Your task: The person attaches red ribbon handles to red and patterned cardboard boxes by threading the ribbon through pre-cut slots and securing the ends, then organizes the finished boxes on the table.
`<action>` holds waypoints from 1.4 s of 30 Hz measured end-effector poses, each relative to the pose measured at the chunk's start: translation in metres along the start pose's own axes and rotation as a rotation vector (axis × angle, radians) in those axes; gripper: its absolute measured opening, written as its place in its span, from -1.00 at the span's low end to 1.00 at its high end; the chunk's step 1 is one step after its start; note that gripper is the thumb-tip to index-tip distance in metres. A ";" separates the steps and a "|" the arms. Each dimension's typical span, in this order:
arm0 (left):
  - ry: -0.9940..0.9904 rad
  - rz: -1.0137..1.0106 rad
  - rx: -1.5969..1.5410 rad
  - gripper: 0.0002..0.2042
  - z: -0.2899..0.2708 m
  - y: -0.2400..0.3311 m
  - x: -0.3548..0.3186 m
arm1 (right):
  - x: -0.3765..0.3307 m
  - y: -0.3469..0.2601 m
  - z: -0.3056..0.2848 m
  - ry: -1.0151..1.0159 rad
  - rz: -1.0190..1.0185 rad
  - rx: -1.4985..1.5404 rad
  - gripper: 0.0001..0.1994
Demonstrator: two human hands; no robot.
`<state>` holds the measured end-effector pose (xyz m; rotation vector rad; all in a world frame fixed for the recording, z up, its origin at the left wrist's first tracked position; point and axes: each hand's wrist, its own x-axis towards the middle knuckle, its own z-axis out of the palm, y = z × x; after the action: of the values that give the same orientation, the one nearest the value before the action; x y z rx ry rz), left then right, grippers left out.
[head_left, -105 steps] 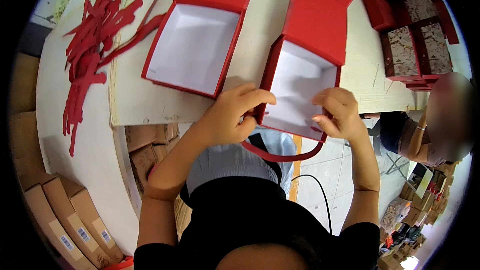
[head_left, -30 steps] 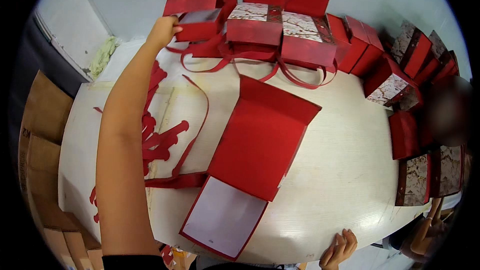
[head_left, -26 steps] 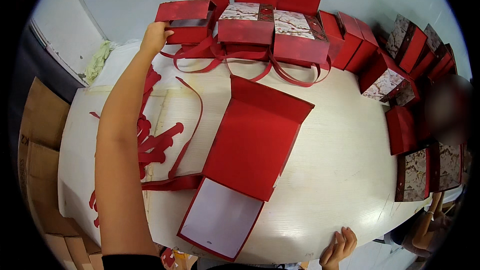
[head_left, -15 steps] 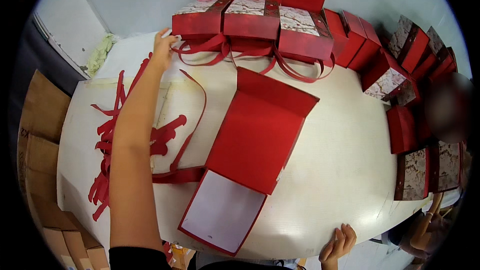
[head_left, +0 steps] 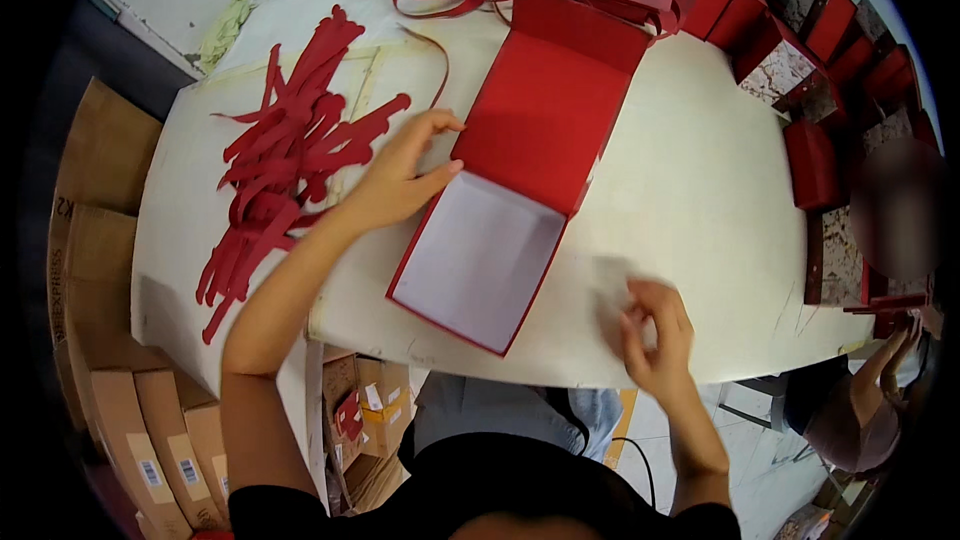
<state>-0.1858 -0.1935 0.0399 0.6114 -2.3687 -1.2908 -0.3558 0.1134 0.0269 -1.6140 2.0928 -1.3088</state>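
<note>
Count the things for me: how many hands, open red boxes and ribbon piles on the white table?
Hands: 2, left hand and right hand
Open red box: 1
Pile of red ribbons: 1
Total: 4, on the white table

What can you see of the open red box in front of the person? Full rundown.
The open red box lies flat on the white table, lid flap folded back away from the person. It looks like rigid card: matte red outside and on the flap, white lining inside the shallow tray. The tray looks empty and sits nearest the table's front edge, skewed diagonally. The left hand touches its left rim near the hinge, thumb on the edge. The right hand is apart from it, at the table edge.
</note>
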 end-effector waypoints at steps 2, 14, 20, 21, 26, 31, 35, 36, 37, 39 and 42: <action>0.102 -0.004 -0.315 -0.62 0.020 -0.016 -0.012 | 0.025 -0.006 0.017 -0.078 0.025 0.177 -0.48; 0.233 0.300 0.233 -0.58 0.090 0.042 -0.085 | 0.015 0.027 -0.012 -0.001 0.270 0.262 -0.26; -0.007 0.180 0.567 -0.54 0.037 0.000 -0.118 | 0.000 0.026 -0.015 0.052 0.409 0.339 -0.36; 0.007 0.200 0.599 -0.55 0.034 -0.004 -0.119 | 0.002 0.028 -0.012 0.073 0.422 0.356 -0.37; 0.233 0.205 0.459 -0.65 0.042 0.008 -0.109 | -0.001 0.027 -0.008 0.095 0.403 0.244 -0.44; 0.127 0.307 0.478 -0.68 0.049 -0.005 -0.088 | -0.004 0.025 -0.004 0.132 0.436 0.286 -0.48; 0.086 0.230 0.392 -0.70 0.048 -0.002 -0.079 | -0.008 0.025 -0.001 0.179 0.413 0.257 -0.50; 0.090 0.207 0.365 -0.70 0.045 0.002 -0.080 | -0.008 0.019 0.000 0.177 0.419 0.257 -0.50; 0.096 0.182 0.338 -0.70 0.042 0.005 -0.080 | -0.008 0.016 0.001 0.173 0.424 0.258 -0.51; 0.194 0.261 0.260 -0.72 0.040 0.009 -0.077 | -0.010 0.019 -0.001 0.175 0.420 0.265 -0.52; 0.264 0.276 0.192 -0.73 0.022 0.029 -0.070 | -0.011 0.022 -0.001 0.188 0.409 0.237 -0.53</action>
<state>-0.1442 -0.1272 0.0454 0.4561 -2.2733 -0.8188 -0.3677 0.1239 0.0077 -0.9376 2.1217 -1.5298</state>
